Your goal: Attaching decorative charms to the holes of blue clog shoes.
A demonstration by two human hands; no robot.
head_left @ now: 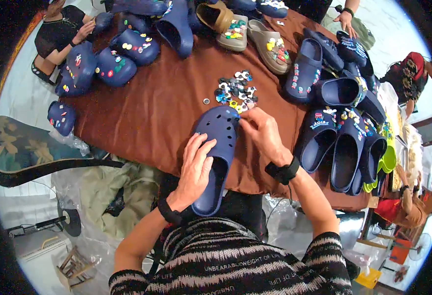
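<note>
A navy blue foam clog with round holes in its upper lies at the near edge of the table, toe pointing away from me. My left hand is wrapped over its left side, fingers on the upper and palm by the heel opening. At the right side of the toe, my right hand is closed in a pinch. Whatever it pinches is hidden by the fingertips; a small blue spot shows on the clog beside them. Just beyond the toe is a loose pile of small shoe charms in white, black, yellow and blue.
A brown cloth covers the table. Decorated navy clogs crowd its right side, and more clogs stand along the far left. Two tan clogs lie at the back. A small ring sits near the charms. Other people work around the table.
</note>
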